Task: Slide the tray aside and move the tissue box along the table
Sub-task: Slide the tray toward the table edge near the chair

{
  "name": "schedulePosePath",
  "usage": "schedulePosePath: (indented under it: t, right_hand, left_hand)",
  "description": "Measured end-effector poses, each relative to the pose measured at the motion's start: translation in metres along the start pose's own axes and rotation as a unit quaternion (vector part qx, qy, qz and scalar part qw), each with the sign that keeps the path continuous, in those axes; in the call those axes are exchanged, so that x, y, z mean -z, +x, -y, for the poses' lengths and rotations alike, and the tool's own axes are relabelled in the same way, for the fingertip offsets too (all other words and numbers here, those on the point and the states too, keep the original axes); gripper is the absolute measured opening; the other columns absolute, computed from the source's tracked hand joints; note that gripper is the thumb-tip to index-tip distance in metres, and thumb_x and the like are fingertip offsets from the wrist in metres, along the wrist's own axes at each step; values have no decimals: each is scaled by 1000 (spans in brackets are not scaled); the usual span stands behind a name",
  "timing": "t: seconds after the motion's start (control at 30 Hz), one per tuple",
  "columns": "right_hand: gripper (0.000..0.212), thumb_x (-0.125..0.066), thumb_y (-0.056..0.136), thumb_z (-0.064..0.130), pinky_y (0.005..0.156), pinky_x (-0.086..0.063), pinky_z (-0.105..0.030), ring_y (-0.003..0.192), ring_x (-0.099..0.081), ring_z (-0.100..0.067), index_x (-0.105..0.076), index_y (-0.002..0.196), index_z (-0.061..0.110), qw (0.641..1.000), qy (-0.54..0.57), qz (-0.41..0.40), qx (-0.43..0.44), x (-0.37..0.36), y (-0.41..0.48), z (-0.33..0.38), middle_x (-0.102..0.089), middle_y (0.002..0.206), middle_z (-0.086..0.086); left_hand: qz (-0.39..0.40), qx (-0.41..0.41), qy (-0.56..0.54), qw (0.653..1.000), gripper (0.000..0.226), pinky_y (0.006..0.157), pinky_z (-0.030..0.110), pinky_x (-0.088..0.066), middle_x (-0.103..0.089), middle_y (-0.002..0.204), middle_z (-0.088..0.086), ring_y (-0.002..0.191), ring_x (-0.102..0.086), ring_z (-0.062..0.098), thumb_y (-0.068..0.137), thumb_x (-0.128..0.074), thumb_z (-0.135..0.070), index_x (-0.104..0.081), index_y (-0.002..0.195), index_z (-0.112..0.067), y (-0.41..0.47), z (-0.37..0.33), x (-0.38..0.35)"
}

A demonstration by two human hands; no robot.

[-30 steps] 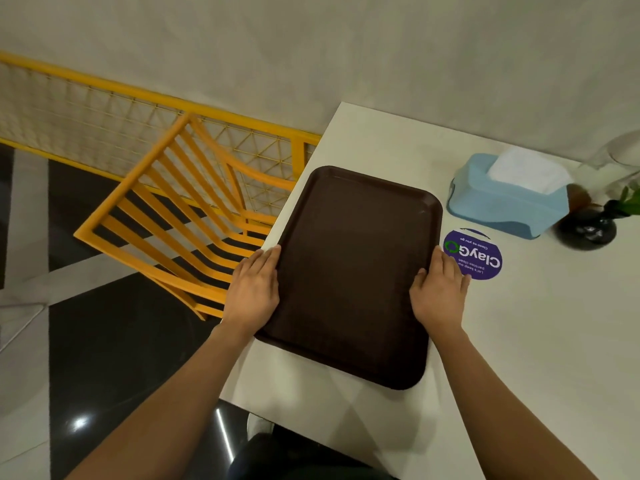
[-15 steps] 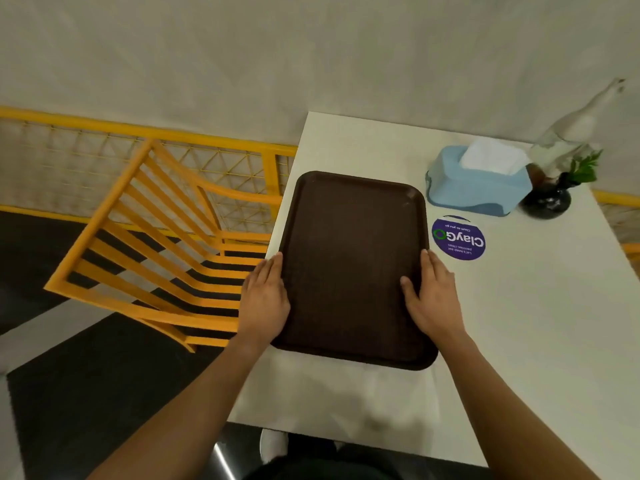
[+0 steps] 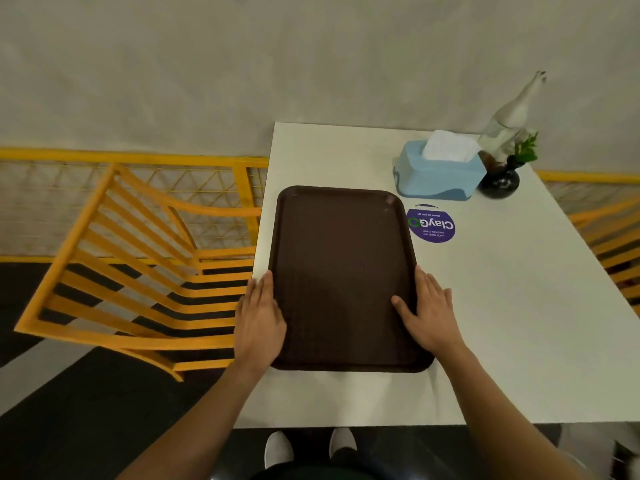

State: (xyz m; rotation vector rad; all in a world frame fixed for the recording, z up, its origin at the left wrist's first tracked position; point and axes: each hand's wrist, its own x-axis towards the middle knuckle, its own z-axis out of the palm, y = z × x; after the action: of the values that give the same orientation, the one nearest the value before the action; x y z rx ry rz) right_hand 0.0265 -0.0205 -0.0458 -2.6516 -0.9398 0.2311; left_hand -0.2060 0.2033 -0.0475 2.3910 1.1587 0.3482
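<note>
Left hand [image 3: 259, 315] lies flat, fingers together, against the brown tray's [image 3: 343, 271] left rim; right hand [image 3: 427, 311] rests flat on its right rim, thumb spread inward. Beyond the right hand, past the purple sticker [image 3: 431, 224], sits the blue tissue box [image 3: 438, 174].

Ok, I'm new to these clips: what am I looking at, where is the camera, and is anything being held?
No machine here: a person's two bare hands, filmed by a camera on their head looking down. The left hand and right hand lie flat against the two long edges of a dark brown tray on a white table; it is pressed between them, not lifted. Beyond it stand a blue tissue box, a purple round sticker, a small dark vase with a green sprig, and a clear bottle. A yellow chair stands left.
</note>
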Motion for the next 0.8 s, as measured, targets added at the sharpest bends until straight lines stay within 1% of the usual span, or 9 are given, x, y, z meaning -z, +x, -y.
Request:
schedulePosePath:
  t: [0.17, 0.3, 0.43, 0.6, 0.8]
  right_hand:
    - [83, -33, 98, 66, 122, -7, -54, 153, -15, -27, -8, 162, 19, 1000, 2, 0, 6, -1, -13, -3, -27, 165, -4]
    - [83, -35, 98, 65, 122, -8, -54, 153, -16, -27, -9, 162, 18, 1000, 3, 0, 10, 0, -10, -3, -28, 164, -4]
    - [83, -36, 98, 64, 122, -8, -55, 152, -18, -28, -8, 162, 18, 1000, 3, 6, 4, 3, 0, -1, -28, 164, -5]
    - [83, -36, 97, 65, 122, -8, -56, 152, -18, -29, -8, 161, 19, 1000, 7, 6, -2, 1, 10, 2, -29, 164, -5]
    - [83, -35, 96, 68, 122, -9, -57, 152, -20, -29, -9, 161, 22, 1000, 3, 7, -6, 2, 18, -4, -29, 164, -4]
  left_hand:
    - [-3, 5, -4, 1000, 59, 123, 43, -25, -36, 162, 7, 154, -23, 23, 103, -42, -18, -24, 159, -14, -14, 4, -1]
    - [-1, 6, -5, 1000, 59, 123, 42, -26, -36, 162, 6, 154, -23, 24, 104, -41, -19, -23, 159, -15, -12, 5, -1]
    - [-1, 1, -2, 1000, 57, 122, 41, -30, -38, 161, 8, 153, -25, 25, 104, -40, -18, -25, 159, -13, -4, 1, -1]
    - [5, 17, -18, 1000, 57, 118, 44, -37, -38, 161, 6, 154, -23, 24, 104, -40, -18, -25, 159, -15, 7, -2, 1]
    - [15, 11, -11, 1000, 57, 120, 47, -33, -40, 159, 9, 153, -23, 30, 104, -40, -16, -25, 159, -13, 13, -7, 0]
